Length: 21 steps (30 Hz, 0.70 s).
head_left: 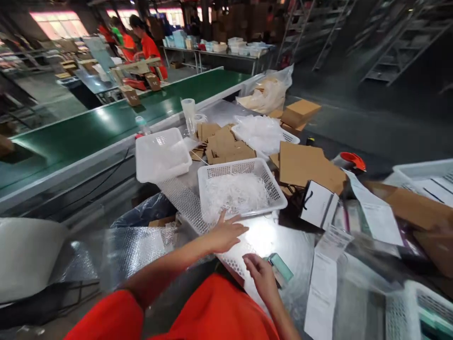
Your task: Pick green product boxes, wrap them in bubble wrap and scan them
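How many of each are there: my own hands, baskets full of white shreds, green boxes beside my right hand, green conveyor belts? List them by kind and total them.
Own hands, left hand and right hand: 2
Basket of white shreds: 1
Green box: 1
Green conveyor belt: 1
Total: 5

Looks like a packing hall in a warehouse or factory. Has a green conveyor (198, 88) with a box (130, 95) near its far edge, and next to it a metal bench (297, 250) laden with flat cardboard (304, 163), printed slips (320, 302) and a basket (273, 187) of white shreds (237, 193). Includes bubble wrap (123, 255) close by and, farther back, a table (240, 55) of trays (244, 47), metal steps (382, 74), bright windows (60, 23) and workers (151, 47) in orange tops.
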{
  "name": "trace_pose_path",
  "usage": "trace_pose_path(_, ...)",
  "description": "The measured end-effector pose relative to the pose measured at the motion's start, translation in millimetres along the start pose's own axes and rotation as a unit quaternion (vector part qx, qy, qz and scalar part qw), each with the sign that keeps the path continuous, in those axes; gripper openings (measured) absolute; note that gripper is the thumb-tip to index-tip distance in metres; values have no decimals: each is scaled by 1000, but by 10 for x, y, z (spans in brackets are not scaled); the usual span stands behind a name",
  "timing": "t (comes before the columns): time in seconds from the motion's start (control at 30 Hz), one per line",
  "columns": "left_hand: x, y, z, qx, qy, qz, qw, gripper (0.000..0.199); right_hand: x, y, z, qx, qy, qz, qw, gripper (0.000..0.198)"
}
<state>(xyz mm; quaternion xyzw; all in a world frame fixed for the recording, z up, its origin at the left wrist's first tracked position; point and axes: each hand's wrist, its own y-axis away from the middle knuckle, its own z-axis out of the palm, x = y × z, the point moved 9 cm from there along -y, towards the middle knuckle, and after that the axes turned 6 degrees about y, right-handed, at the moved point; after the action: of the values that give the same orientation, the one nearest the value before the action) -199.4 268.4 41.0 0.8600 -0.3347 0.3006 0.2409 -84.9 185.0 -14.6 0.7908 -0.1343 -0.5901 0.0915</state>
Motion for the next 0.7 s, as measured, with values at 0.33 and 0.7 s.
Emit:
trace_pose_path(0.33,-830,77,504,-24,-5,-110,994,21,808,319,-977,192,314,-21,930,39)
trace_pose_path(0.7,-913,245,743,7,-11,-161,987,20,1216,85,-677,93,538,-57,836,31)
